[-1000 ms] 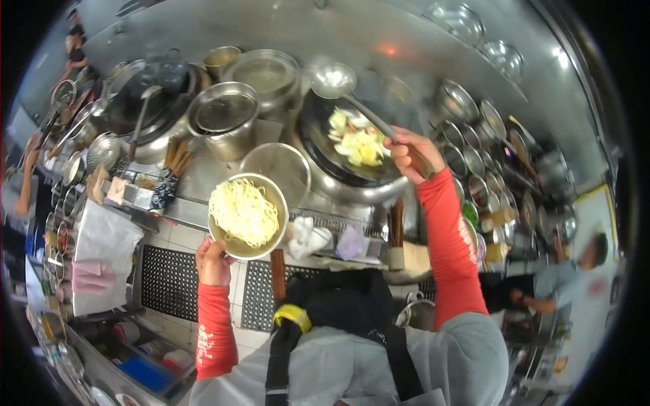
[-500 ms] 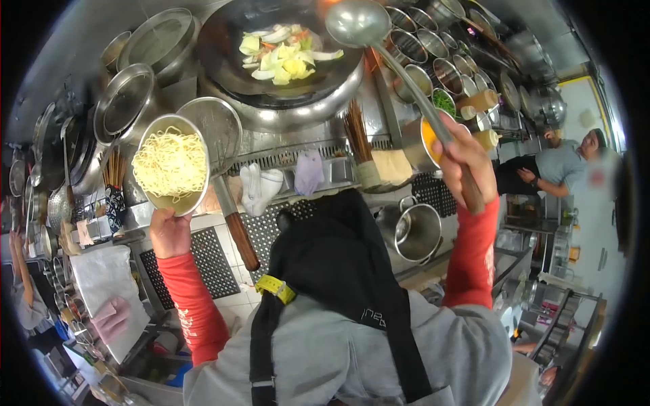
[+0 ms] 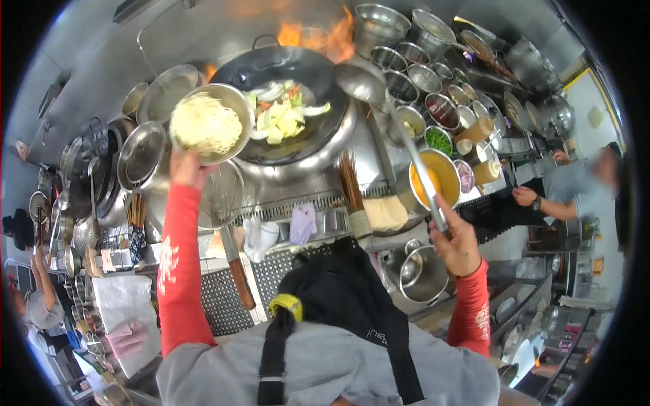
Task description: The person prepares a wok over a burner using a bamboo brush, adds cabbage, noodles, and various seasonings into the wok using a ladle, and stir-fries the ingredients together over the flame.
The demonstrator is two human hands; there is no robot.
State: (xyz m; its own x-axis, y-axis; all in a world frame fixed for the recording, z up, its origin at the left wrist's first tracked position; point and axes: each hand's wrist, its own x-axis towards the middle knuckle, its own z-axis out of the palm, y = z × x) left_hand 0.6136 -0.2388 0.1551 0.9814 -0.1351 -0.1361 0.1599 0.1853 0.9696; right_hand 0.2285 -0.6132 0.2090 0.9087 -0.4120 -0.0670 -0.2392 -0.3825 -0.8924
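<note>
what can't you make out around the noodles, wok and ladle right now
Head view, now:
Left hand: fingers mostly hidden by the noodle bowl.
Wok: part of its left side hidden by the noodle bowl.
Ladle: handle's end hidden by the right hand's grip.
White print on the left sleeve: too blurred to read.

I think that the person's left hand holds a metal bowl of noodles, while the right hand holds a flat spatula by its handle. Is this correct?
Not entirely: the head view shows the right hand holding a round-headed ladle, not a flat spatula. The left hand does hold a metal bowl of noodles.
</note>
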